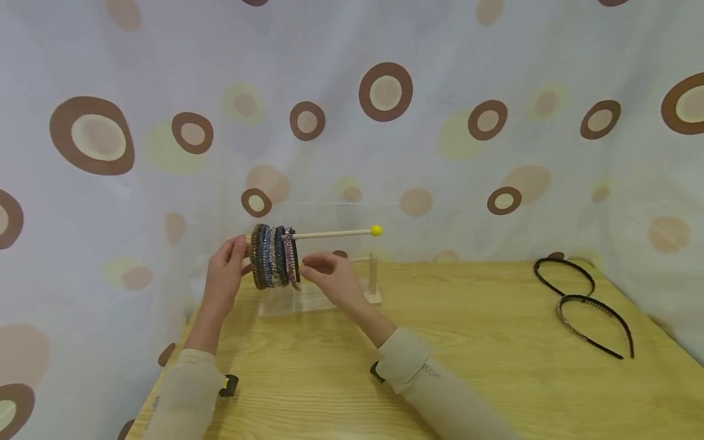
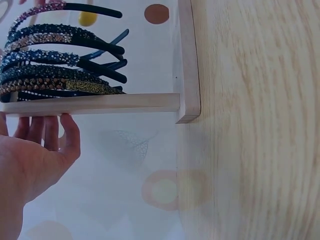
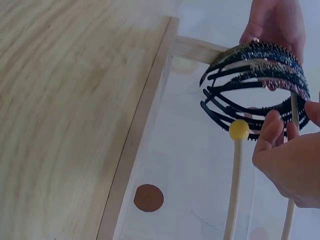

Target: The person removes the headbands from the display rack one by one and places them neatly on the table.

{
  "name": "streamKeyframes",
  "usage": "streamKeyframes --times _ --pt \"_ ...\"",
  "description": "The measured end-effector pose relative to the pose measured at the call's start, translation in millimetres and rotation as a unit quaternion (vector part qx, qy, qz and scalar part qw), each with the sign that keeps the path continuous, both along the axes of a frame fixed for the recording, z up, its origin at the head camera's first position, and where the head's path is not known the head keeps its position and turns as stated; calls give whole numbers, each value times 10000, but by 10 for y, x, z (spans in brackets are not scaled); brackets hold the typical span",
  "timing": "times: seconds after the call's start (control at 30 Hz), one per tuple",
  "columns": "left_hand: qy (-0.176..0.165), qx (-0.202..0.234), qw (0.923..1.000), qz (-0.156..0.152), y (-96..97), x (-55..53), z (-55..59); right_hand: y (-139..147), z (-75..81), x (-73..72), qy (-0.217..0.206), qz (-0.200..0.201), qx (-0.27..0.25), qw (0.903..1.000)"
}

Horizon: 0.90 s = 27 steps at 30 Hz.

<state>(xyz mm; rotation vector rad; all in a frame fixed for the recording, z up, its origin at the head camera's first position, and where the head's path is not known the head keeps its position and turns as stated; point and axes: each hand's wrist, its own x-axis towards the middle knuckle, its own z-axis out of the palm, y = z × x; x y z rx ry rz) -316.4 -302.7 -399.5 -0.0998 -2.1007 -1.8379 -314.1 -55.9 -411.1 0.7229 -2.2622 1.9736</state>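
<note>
Several headbands (image 1: pixel 272 258), sparkling with beads and some black at the ends, hang close together on the upper rod (image 1: pixel 335 234) of a wooden stand (image 2: pixel 189 55). My left hand (image 1: pixel 223 269) is at the stand's left upright (image 2: pixel 135 102), fingertips touching its outer face. My right hand (image 1: pixel 332 278) hovers beside the outermost headbands, thumb and fingers apart around the rod in the right wrist view. A yellow ball (image 3: pixel 239 130) tips the lower rod (image 3: pixel 234 190), just by the right fingers; in the head view that hand covers much of this rod.
On the table's (image 1: pixel 467 379) right side lie two more headbands: a black one (image 1: pixel 566 261) and, in front of it, a beaded one (image 1: pixel 616 318). Another yellow ball (image 1: pixel 376 230) caps the upper rod. A patterned curtain (image 1: pixel 429 159) hangs behind.
</note>
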Motion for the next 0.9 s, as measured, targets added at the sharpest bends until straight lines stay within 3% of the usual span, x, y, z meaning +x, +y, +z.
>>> streamKeyframes --times 0.4,0.9 --pt "-59 -56 10000 11 19 7 15 -183 -112 145 822 -78 709 9941" --pt "-112 -7 9999 -8 -12 -15 2 -234 -88 215 1596 -334 925 9823"
